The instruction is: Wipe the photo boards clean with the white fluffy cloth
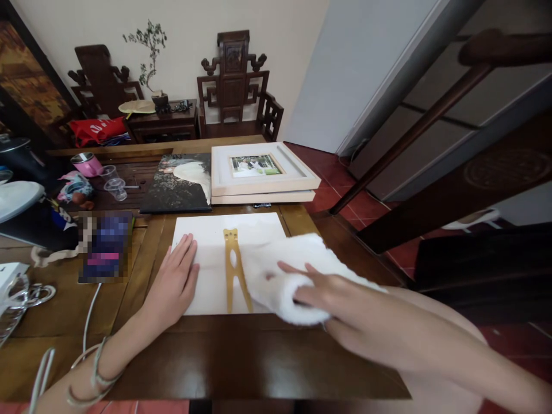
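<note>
A white flat panel (207,276) lies on the brown wooden table near its front edge. On its middle is a gold A-shaped piece (230,253) with small holes at its top. My left hand (175,282) rests flat on the panel's left side, fingers stretched out. A fluffy white cloth (276,259) is bunched in my right hand (332,293), whose fingers wrap into its folds. The cloth covers the panel's right side and touches the gold piece's right edge.
Behind the panel are stacked framed photos (219,175) and a dark picture panel (159,190). A pixelated object (107,247), a white cable (88,313), clear cups (115,187) and a pink mug (88,165) are at left. A wooden chair (452,178) stands at right.
</note>
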A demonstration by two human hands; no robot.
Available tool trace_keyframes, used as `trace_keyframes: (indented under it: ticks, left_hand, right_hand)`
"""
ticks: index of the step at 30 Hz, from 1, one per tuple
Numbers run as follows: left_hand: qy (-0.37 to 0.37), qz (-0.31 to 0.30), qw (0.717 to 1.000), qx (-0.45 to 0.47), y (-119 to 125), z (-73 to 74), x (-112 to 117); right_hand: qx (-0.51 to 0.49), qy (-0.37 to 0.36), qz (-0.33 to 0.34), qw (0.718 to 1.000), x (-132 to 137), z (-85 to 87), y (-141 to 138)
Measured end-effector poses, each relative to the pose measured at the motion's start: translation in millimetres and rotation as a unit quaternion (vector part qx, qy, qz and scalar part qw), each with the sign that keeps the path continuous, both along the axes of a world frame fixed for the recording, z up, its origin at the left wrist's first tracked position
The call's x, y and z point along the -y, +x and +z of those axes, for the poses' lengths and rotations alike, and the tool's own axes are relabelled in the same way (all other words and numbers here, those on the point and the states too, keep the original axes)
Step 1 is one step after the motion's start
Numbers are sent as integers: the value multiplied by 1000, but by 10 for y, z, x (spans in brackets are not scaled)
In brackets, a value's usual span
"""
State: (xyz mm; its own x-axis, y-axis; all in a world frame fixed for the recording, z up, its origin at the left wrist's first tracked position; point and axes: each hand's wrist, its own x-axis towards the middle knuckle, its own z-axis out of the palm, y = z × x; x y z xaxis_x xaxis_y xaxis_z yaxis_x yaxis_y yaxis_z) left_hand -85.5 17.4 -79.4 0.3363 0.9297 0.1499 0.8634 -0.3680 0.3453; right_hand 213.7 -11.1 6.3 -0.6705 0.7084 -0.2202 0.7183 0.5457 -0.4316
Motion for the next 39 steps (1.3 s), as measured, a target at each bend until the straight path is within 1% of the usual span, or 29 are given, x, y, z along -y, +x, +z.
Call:
trace_keyframes:
  ticks: [4,6,8,9,10,12,14,19,21,22,23,25,27,31,33,34,36,38,39]
  left_hand:
    - [-2,1,1000,6,-9,-2,3]
    - [-4,1,1000,6,-12,3,5]
    - [-4,-1,1000,3,-13,9,5]
    - [-3,-2,1000,2,-13,11,5]
    - [-2,-3,1000,1,-13,13,5]
    - [-1,-5,1000,0,-11,14,5]
    - [-2,-4,1000,-3,-6,13,7]
    - [-5,0,1000,-14,7,10,8]
    - [-4,0,1000,-14,10,9,5]
    - [-3,1,1000,-14,10,9,4]
    - [-3,2,1000,-13,9,9,3]
    - [-2,4,1000,-10,7,8,1]
    - [0,2,1000,-7,3,7,1]
    - [2,-1,1000,3,-4,7,3]
    - [1,0,1000,5,-8,3,3]
    - [2,0,1000,5,-10,-1,2]
    - [5,-3,1000,4,-15,-11,-1]
    - [9,-7,1000,2,-18,-22,-5]
    - [10,-8,1000,1,-18,-26,-7]
  right_hand:
    - [18,55,-29,998,-565,-56,-77]
    - [26,80,-31,996,-801,-87,-115]
    - [22,99,-24,995,-935,-107,-138]
    - [20,103,-23,994,-954,-113,-141]
    - [19,104,-25,994,-939,-118,-138]
    - [17,93,-27,995,-811,-126,-115]
    - [9,77,-23,997,-574,-129,-76]
    - [0,27,19,999,156,-99,20]
    - [7,22,26,999,327,-76,36]
    - [10,22,25,999,357,-66,36]
    - [13,22,23,999,346,-58,30]
    - [19,19,15,1000,208,-50,-2]
    - [18,24,-10,1000,-51,-56,-62]
    - [4,61,-81,995,-622,-85,-272]
    - [-7,75,-97,992,-770,-103,-415]
    - [-11,81,-99,992,-782,-121,-489]
    - [-13,94,-88,992,-673,-189,-629]
    - [-14,112,-55,992,-411,-309,-732]
    - [-23,120,-28,992,-245,-384,-764]
